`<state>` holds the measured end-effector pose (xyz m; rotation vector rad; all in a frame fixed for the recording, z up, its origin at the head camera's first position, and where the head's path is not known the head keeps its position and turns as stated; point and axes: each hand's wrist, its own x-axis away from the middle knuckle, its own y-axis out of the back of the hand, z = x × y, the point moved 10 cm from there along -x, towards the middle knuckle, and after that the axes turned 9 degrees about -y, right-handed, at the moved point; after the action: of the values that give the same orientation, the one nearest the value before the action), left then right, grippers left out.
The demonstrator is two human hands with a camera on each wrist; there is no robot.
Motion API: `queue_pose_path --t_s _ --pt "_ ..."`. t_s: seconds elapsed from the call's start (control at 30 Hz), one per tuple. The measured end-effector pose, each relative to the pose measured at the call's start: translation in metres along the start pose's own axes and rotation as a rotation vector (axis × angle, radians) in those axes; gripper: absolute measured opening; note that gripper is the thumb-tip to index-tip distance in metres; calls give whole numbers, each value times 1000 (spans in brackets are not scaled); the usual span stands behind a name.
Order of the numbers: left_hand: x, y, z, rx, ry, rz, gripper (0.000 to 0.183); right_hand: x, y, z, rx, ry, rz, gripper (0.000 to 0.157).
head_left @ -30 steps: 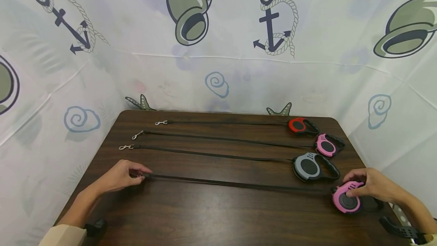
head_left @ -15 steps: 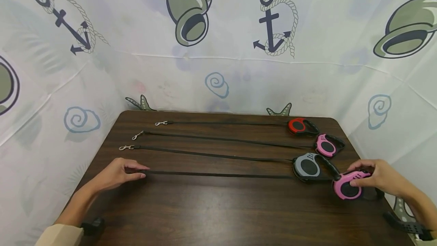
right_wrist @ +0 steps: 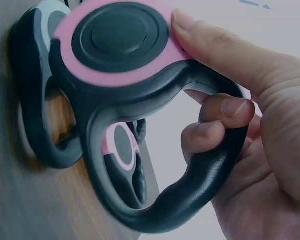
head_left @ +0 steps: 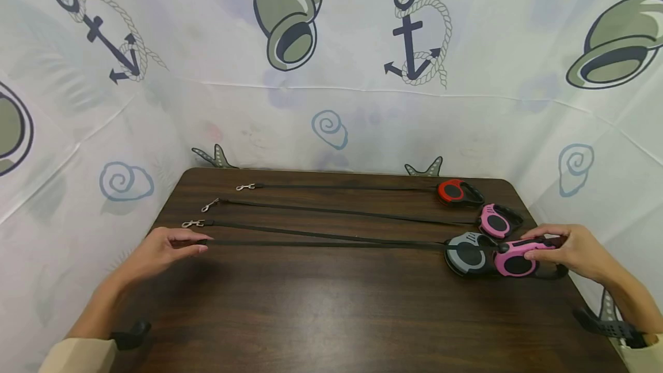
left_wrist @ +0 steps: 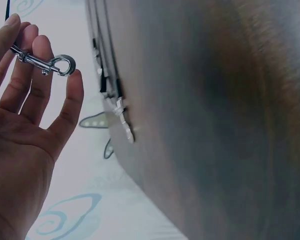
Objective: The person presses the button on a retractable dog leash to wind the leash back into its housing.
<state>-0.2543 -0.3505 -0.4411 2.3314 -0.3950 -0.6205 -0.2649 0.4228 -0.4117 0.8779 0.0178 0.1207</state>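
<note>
A pink and black retractable dog leash [head_left: 518,265] is stretched between both hands above the table. My right hand [head_left: 582,252] grips its casing, and in the right wrist view two fingertips curl through the black handle [right_wrist: 205,175]. My left hand [head_left: 163,253] pinches the far end of the black strap [head_left: 321,243] between thumb and finger. In the left wrist view the silver snap clip [left_wrist: 40,63] lies across those fingers. Behind the pink casing sits a grey retractable leash [head_left: 468,255], partly covered by it in the head view.
On the brown table [head_left: 321,315], a second pink leash [head_left: 494,221] and a red leash [head_left: 450,190] lie farther back. Their straps run left to silver clips, such as the front clip [head_left: 193,224]. Patterned white cloth [head_left: 362,120] surrounds the table's back and sides.
Both hands have moved away from the table's front edge, carrying the pink leash. Its casing has risen from in front of the grey leash to overlap it. The other leashes stay put.
</note>
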Motion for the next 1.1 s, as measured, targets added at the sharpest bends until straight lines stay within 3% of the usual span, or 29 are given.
queue_pose_path --t_s 0.23,0.73,1.1 --pt "1 21 5 -46 103 -50 22 -13 1 11 -36 39 -36 29" --pt "2 47 -2 -66 50 -124 26 -35 -1 34 -54 149 -51 31" --pt "6 56 -1 -85 92 -164 26 -49 -6 39 -64 135 -48 32"
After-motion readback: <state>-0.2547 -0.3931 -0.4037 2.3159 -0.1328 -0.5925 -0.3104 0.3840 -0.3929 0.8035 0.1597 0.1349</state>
